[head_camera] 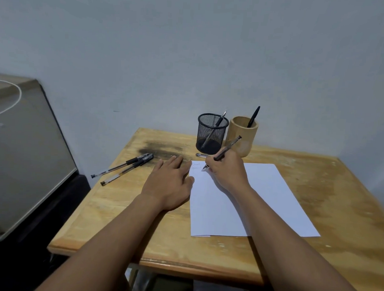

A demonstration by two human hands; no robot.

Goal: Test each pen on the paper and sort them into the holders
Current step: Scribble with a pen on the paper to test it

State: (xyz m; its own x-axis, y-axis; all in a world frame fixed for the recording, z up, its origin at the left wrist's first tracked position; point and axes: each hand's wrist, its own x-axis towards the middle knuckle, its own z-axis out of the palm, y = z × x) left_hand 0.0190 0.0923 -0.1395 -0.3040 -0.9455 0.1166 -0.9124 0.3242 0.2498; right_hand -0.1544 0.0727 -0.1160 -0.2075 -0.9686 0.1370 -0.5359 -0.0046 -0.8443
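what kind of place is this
Probably a plain home or study corner: a small worn wooden table against a bare wall, with a paper sheet and two pen holders.

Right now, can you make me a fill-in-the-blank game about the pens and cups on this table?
1. The right hand presses a pen onto the white ____.
2. The number of pens lying together left of the left hand is ____.
3. The black mesh holder has ____ pen standing in it.
4. The holder right of the mesh one is made of ____.

Missing words: paper; two; one; wood
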